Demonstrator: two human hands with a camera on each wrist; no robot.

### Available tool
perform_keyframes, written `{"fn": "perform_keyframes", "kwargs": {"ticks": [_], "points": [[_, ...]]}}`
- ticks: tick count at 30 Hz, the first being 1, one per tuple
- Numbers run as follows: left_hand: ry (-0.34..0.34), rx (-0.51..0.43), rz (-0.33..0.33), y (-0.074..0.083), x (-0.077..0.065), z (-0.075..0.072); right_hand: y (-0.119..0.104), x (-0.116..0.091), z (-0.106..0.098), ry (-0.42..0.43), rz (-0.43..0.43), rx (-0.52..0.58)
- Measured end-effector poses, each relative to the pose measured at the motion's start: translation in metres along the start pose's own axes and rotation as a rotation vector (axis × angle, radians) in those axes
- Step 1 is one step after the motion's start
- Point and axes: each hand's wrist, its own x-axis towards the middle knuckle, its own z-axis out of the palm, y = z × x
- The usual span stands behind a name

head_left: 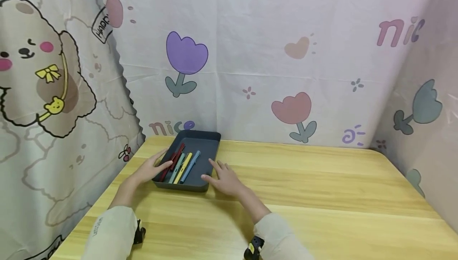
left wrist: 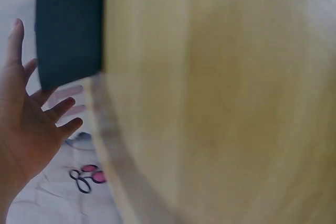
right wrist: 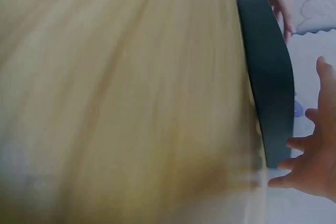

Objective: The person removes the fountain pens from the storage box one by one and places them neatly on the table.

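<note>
A dark grey rectangular tray (head_left: 200, 140) lies at the back left of the table. Inside it, side by side, are dark red pens (head_left: 181, 148), a green pen (head_left: 177, 168), a yellow pen (head_left: 183, 167) and a blue pen (head_left: 191, 166). My left hand (head_left: 147, 170) is at the tray's left side, fingers spread and thumb reaching over the rim. On the opposite side my right hand (head_left: 226, 178) has its fingers extended beside the right wall. Both wrist views show the tray's outer wall (right wrist: 268, 72) near spread fingers; whether the fingertips touch it, I cannot tell.
The light wooden table (head_left: 304, 184) reaches far to the right of the tray. A printed curtain (head_left: 247, 53) hangs along the table's back edge, and more printed cloth (head_left: 53, 164) hangs on the left. Small dark devices (head_left: 255, 247) are strapped at both wrists.
</note>
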Motion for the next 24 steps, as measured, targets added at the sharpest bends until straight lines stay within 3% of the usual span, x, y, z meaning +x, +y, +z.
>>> {"fn": "perform_keyframes", "kwargs": {"ticks": [8, 24], "points": [[-0.022, -0.092, -0.058, -0.016, -0.006, 0.008, 0.003, 0.002, 0.011, -0.001, 0.034, -0.037], [-0.067, -0.091, -0.081, -0.016, -0.005, 0.009, 0.006, 0.006, 0.012, -0.029, 0.037, 0.007]]}}
